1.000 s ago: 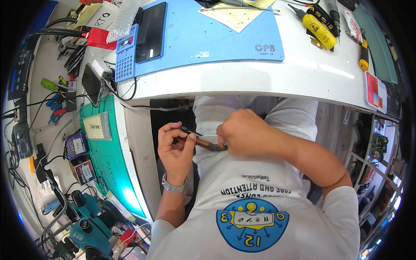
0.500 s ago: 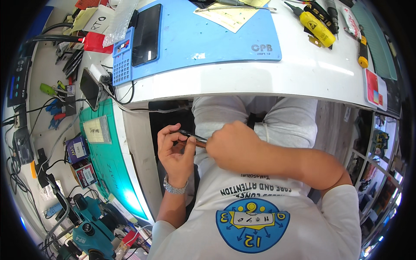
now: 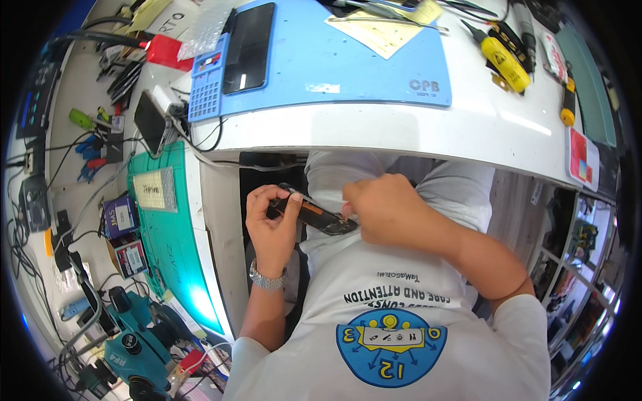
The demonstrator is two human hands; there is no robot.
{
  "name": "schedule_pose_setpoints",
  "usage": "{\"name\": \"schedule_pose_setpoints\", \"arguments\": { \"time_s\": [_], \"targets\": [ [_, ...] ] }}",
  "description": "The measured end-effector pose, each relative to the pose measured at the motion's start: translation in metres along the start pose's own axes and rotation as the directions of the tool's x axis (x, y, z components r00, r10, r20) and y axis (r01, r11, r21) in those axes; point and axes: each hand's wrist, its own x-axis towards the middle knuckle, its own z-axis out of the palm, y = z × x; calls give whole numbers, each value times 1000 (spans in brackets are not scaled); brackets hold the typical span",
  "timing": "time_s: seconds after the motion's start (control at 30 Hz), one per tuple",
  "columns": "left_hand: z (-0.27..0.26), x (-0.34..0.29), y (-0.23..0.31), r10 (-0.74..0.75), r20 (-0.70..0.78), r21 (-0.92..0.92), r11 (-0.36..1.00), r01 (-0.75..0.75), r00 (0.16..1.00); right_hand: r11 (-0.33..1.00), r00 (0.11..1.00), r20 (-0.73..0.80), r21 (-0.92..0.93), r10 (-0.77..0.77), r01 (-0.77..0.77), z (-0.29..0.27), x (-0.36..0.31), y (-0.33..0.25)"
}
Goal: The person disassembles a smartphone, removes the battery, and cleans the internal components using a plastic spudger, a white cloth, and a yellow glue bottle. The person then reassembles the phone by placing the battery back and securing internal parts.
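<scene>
Above my lap, my left hand (image 3: 273, 217) grips one end of a thin dark phone (image 3: 314, 215), thumb on its upper face and fingers curled around the edge. The phone slants down to the right. An orange strip runs along it, and small parts that look like bare innards show at its far end. At that end my right hand (image 3: 386, 207) is closed, its fingers pinched together close to the phone. Whatever the pinch holds is hidden by the fingers.
Across the white bench lies a blue work mat (image 3: 361, 73) carrying another black phone (image 3: 247, 50) and a yellow paper (image 3: 384, 33). Farther right sits a yellow bottle (image 3: 505, 63). On the left are a green mat (image 3: 160, 234), a teal microscope (image 3: 137, 344) and cables.
The phone has turned from nearly edge-on to show its broad face with the orange strip. My right hand has shifted rightward along it. The whole view has moved slightly.
</scene>
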Motion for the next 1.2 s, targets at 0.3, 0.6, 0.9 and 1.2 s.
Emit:
{"name": "schedule_pose_setpoints", "arguments": {
  "time_s": [0.3, 0.6, 0.9, 1.2],
  "targets": [
    [9, 0, -5, -27, 140, 45, 999, 21, 990, 884, 955, -141, 432, 261, -178, 21, -16, 13],
    [14, 2, 8, 21, 72, 92, 995, -28, 997, 958, 944, -329, 280, 38, 59, 53, -8, 24],
    [7, 1, 15, 102, 104, 158, 980, -118, 989, 994, 946, -313, 38, -88, 105, 71, 11, 1],
    [18, -2, 18, 135, 61, 168, 975, -143, 989, 994, 939, -328, -12, -105, 107, 78, 15, 0]
  ]
}}
